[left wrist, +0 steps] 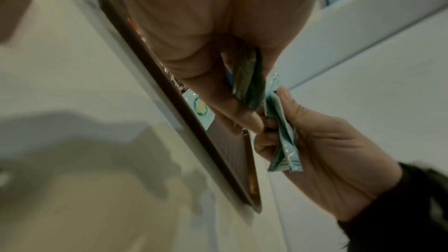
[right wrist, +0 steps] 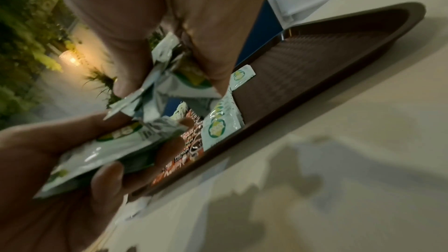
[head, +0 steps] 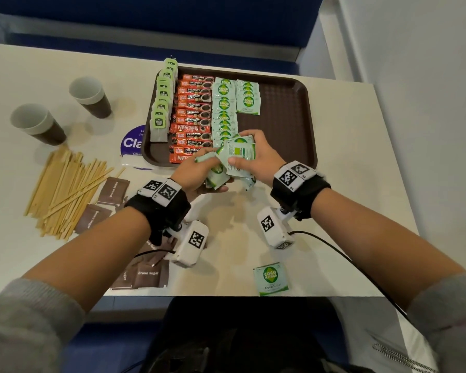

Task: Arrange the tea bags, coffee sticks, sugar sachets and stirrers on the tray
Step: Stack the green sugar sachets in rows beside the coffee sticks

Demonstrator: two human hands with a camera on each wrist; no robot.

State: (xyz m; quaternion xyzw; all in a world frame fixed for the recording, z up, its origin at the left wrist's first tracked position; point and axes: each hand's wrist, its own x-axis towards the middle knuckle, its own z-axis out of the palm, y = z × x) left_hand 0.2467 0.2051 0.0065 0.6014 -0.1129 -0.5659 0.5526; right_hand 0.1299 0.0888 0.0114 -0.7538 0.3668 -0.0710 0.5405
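Observation:
A brown tray (head: pixel 285 125) holds a row of green tea bags (head: pixel 163 103), a column of red coffee sticks (head: pixel 193 111) and two columns of green-white coco sugar sachets (head: pixel 223 109). Over the tray's near edge both hands hold a bunch of the same sachets. My left hand (head: pixel 199 170) cups a stack of them (head: pixel 215 173) from below, seen in the right wrist view as a stack (right wrist: pixel 97 156). My right hand (head: pixel 253 154) pinches several sachets (head: pixel 240 150) fanned above, seen edge-on in the left wrist view as a bundle (left wrist: pixel 283 141).
Wooden stirrers (head: pixel 65 189) lie heaped at the left, with brown sugar sachets (head: pixel 111 192) beside them and more (head: pixel 145 273) near the front edge. One coco sachet (head: pixel 271 278) lies by the front edge. Two paper cups (head: pixel 38 125) stand far left. The tray's right half is bare.

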